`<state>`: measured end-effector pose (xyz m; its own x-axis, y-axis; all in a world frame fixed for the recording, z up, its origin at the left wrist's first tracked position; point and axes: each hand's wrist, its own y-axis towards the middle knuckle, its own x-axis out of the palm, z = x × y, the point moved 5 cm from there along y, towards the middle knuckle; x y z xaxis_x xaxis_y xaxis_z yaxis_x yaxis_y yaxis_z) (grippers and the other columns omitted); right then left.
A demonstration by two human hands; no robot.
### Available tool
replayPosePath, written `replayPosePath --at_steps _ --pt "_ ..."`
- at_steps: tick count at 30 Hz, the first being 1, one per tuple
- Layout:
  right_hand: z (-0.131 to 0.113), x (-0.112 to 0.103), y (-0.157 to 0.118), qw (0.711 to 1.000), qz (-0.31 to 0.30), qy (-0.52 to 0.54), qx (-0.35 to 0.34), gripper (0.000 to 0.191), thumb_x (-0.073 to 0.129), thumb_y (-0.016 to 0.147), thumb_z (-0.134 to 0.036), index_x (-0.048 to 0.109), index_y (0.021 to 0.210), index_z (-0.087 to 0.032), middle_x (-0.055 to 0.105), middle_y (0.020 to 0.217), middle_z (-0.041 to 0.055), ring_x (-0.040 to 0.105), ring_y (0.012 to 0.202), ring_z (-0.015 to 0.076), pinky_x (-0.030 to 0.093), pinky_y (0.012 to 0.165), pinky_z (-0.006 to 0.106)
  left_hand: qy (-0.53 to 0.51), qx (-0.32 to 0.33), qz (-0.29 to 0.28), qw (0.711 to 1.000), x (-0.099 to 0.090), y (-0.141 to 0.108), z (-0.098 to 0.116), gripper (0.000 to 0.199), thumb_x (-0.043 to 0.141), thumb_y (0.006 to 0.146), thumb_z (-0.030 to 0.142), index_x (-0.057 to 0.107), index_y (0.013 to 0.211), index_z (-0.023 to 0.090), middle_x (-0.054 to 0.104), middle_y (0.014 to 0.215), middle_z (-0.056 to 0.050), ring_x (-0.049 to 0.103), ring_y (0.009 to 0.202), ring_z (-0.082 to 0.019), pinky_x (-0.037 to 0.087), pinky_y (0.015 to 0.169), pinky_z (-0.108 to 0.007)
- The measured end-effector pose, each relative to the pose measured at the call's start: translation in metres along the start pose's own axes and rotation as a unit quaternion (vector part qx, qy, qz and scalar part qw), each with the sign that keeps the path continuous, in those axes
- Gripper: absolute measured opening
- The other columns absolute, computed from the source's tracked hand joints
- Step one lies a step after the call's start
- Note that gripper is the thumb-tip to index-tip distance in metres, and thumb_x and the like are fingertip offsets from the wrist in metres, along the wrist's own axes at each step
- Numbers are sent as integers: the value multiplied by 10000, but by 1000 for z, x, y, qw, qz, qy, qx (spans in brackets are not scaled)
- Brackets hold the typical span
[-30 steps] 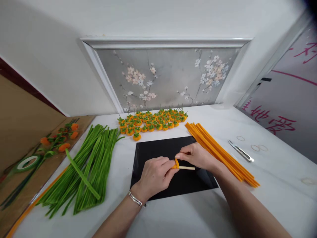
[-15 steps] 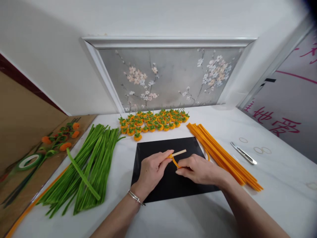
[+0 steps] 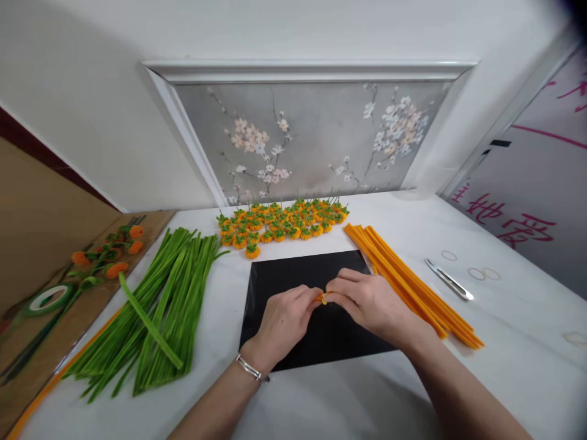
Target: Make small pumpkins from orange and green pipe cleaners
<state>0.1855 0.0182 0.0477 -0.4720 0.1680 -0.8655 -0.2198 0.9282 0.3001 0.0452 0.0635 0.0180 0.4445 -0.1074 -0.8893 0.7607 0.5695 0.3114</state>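
Over a black mat, my left hand and my right hand meet with fingertips pinched almost together. Between them shows a small bit of orange pipe cleaner, mostly hidden by the fingers. My left hand pinches it from one side, my right hand from the other. The pale wooden stick seen earlier cannot be made out clearly now. Right of the mat lies a bundle of orange pipe cleaners, close to my right hand.
Green pipe cleaners lie in a pile on the left. Several small orange pumpkins with green tops stand at the back. Tweezers and rubber bands rest on the right. Green tape and orange flowers lie far left.
My right hand has moved left and up to meet my left hand. The wooden stick and the orange loop that showed between them are now largely out of sight.
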Motion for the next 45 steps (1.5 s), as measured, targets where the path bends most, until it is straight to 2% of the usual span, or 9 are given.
replayPosePath --at_steps 4,8,15,19,26,31,36,40,45 --pt "10 -3 1 996 53 65 19 165 534 918 -297 675 861 -232 625 846 3 605 701 109 433 660 214 -1 8 10 1000 -4 0 3 166 525 925 279 616 1032 189 655 808 3 618 721 -152 430 632 -255" --pt "19 -1 5 990 55 124 42 145 605 869 -282 683 762 -221 628 763 -2 583 658 113 430 623 218 3 25 28 999 -5 0 4 171 514 932 306 641 921 191 640 727 11 589 667 -141 398 608 -253" --pt "33 9 8 974 -28 196 110 202 617 837 -366 690 738 -206 648 708 -13 571 656 122 415 609 221 -7 64 39 997 -4 -1 11 186 540 916 286 635 784 196 621 645 23 545 595 -128 378 570 -256" --pt "43 20 6 957 -74 245 136 301 582 840 -445 695 738 -185 611 651 -19 526 622 117 385 557 214 -28 23 45 998 -3 -2 10 115 590 886 300 639 946 215 669 724 20 591 626 -127 425 605 -240" --pt "46 32 3 949 -116 262 134 415 549 842 -491 622 603 -160 409 527 -54 358 516 80 256 456 205 -115 -25 66 991 -1 -3 2 274 630 859 266 610 1133 257 728 930 9 672 762 -139 505 727 -240" --pt "35 32 -3 948 -171 247 110 350 489 892 -406 646 684 -172 515 558 -44 436 507 80 306 480 202 -185 -67 96 976 -1 -1 -7 187 595 879 219 685 1039 257 737 980 17 684 822 -133 515 746 -222" --pt "27 22 -2 958 -95 246 115 248 525 884 -394 611 999 -192 647 734 -14 565 619 111 403 577 211 -151 -97 61 982 0 2 -9 173 563 884 195 700 975 248 738 936 18 679 797 -146 502 722 -237" --pt "20 17 2 975 -46 201 78 240 431 943 -341 607 874 -194 635 758 4 567 689 129 406 625 229 -130 -87 27 987 1 2 -5 146 556 886 227 684 954 244 727 898 6 668 782 -158 491 705 -245" --pt "23 20 2 980 -29 177 86 209 441 938 -274 606 838 -197 623 746 -5 559 668 125 398 621 235 -145 -107 0 984 6 0 -8 274 594 854 201 552 1122 238 707 893 7 664 752 -161 482 659 -242"
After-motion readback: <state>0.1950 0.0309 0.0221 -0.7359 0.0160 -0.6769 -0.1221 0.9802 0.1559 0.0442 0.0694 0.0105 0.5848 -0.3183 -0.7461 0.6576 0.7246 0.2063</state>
